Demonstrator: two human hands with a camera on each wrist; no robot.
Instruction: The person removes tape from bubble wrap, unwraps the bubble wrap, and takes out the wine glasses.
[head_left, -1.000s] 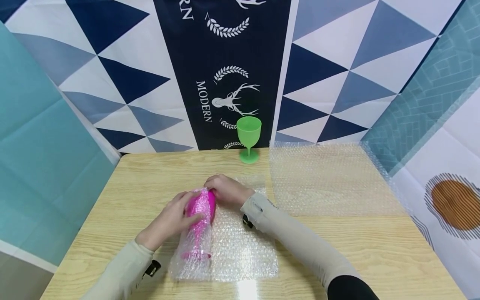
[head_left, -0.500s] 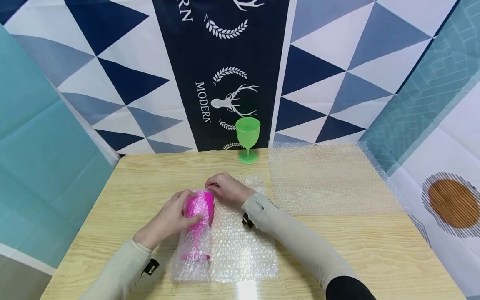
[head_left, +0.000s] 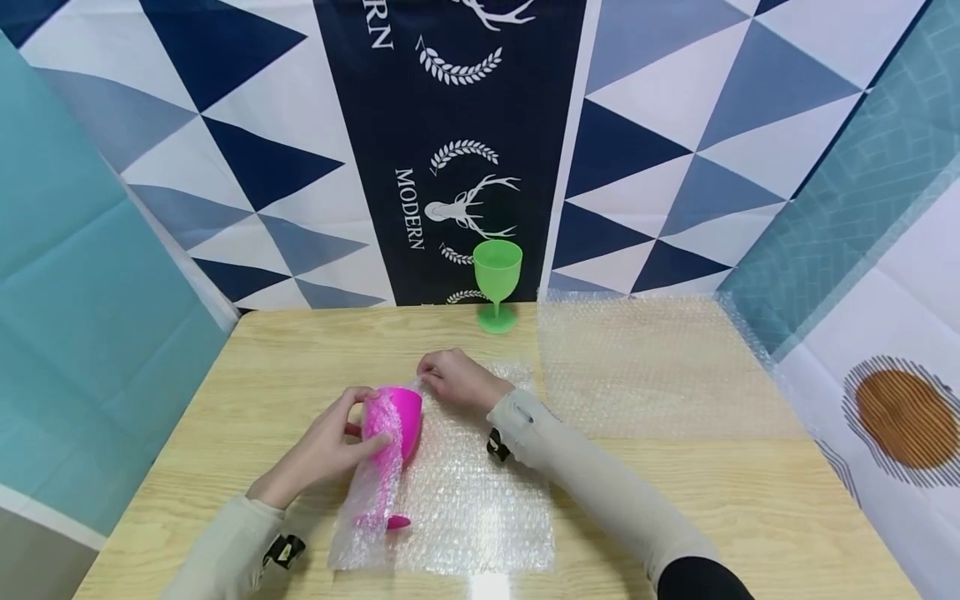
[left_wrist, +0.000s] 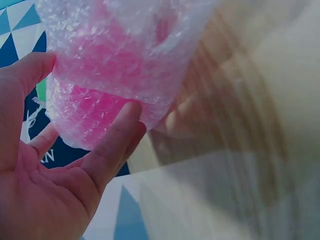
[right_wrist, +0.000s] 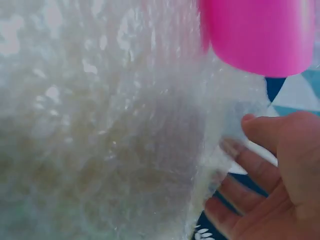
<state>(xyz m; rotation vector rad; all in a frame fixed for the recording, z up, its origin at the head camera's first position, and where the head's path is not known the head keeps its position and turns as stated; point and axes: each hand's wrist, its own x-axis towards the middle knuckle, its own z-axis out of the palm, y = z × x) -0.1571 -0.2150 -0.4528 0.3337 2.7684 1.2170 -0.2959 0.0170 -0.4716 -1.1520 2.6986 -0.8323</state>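
A bright pink plastic goblet lies on a sheet of bubble wrap, its bowl toward the far side and its foot toward the front. One flap of the wrap covers the goblet's left part; the right side of the bowl is bare. My left hand holds the wrapped bowl between thumb and fingers, and the left wrist view shows the fingertips pressed on the wrap over the pink bowl. Just right of the goblet's rim, my right hand pinches the sheet's far edge, thumb in front and fingers behind it.
An upright green goblet stands at the table's back edge. A second bubble wrap sheet lies flat at the back right. Patterned cloth walls enclose the wooden table at the back and sides.
My left hand has shifted left and slightly toward the front with the goblet. The covering flap has drawn back leftward, so more of the pink bowl shows. My right hand stays at the far edge.
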